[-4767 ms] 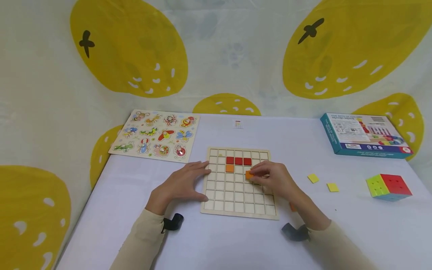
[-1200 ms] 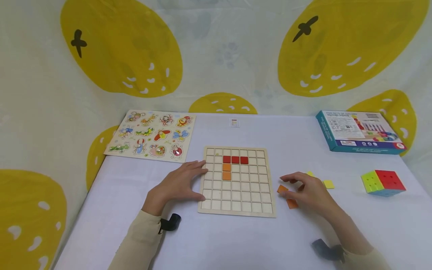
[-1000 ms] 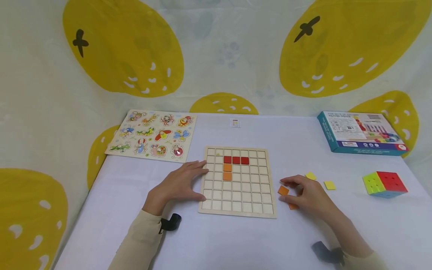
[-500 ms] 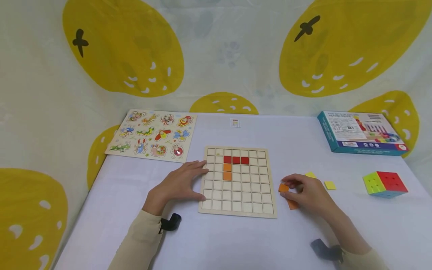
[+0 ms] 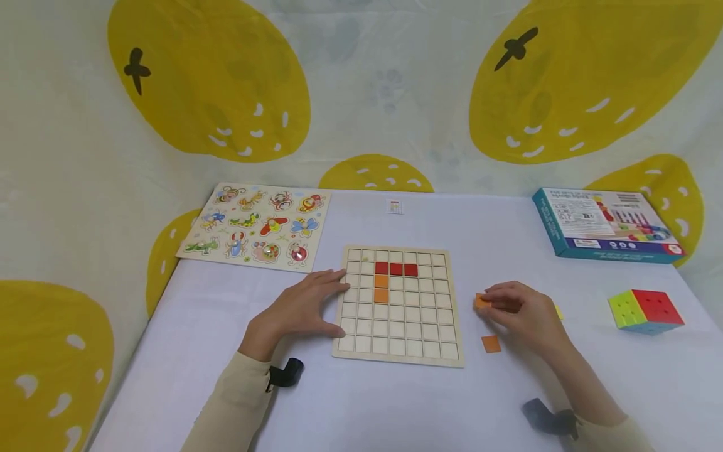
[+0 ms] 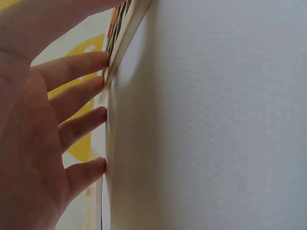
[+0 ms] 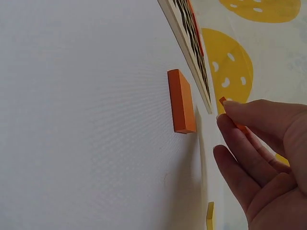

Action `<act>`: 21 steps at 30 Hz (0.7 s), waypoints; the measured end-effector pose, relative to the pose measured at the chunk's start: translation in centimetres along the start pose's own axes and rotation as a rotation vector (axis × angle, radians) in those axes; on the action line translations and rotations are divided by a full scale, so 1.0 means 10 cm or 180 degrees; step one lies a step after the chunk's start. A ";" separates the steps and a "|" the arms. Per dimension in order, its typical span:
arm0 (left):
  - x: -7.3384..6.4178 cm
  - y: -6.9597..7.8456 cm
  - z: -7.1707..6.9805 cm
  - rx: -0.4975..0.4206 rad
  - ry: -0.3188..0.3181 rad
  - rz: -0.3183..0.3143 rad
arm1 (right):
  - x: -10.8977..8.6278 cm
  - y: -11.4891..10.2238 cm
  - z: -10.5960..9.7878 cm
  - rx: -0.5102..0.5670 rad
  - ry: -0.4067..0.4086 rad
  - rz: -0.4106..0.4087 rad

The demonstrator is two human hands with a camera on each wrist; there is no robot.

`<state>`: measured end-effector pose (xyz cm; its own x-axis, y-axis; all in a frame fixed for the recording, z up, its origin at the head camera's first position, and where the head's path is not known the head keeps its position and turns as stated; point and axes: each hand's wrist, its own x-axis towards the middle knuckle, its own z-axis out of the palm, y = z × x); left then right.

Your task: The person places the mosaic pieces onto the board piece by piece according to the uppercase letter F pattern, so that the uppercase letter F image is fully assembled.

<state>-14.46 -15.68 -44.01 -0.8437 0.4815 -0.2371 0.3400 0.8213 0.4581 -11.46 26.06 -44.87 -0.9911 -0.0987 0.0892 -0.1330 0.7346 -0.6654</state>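
Note:
A wooden grid board (image 5: 420, 314) lies flat on the table. In its cells sit a row of red square tiles (image 5: 396, 269) and two orange square tiles (image 5: 381, 295) below the leftmost red one. My left hand (image 5: 299, 307) rests at the board's left edge, thumb and fingers spread and touching it. To the right of the board, my right hand (image 5: 525, 314) pinches an orange square tile (image 5: 482, 301) between thumb and fingers, just above the table. Another orange tile (image 5: 491, 344) lies on the cloth below that hand, also plain in the right wrist view.
A yellow tile (image 5: 559, 312) shows partly behind my right hand. Further right stands a puzzle cube (image 5: 646, 311), with a teal box (image 5: 610, 223) behind it. An insect puzzle board (image 5: 257, 226) lies back left. A small printed card (image 5: 395, 207) lies behind the grid.
My right hand has set an orange tile in the grid, below the other orange one. It has moved right and lifted another orange tile from the table. My left hand stays put.

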 end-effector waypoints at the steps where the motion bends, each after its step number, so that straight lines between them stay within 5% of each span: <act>1: 0.00 0.00 0.00 0.0002 -0.0002 -0.0004 | 0.00 0.00 0.00 0.0025 0.0015 -0.0024; 21: 0.01 -0.04 0.01 0.0047 0.0017 0.0039 | 0.05 -0.07 0.06 0.0116 -0.0057 -0.0004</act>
<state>-14.64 -15.91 -44.33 -0.8417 0.4899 -0.2269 0.3564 0.8198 0.4482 -11.87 25.06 -44.78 -0.9907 -0.1119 0.0769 -0.1338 0.7094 -0.6920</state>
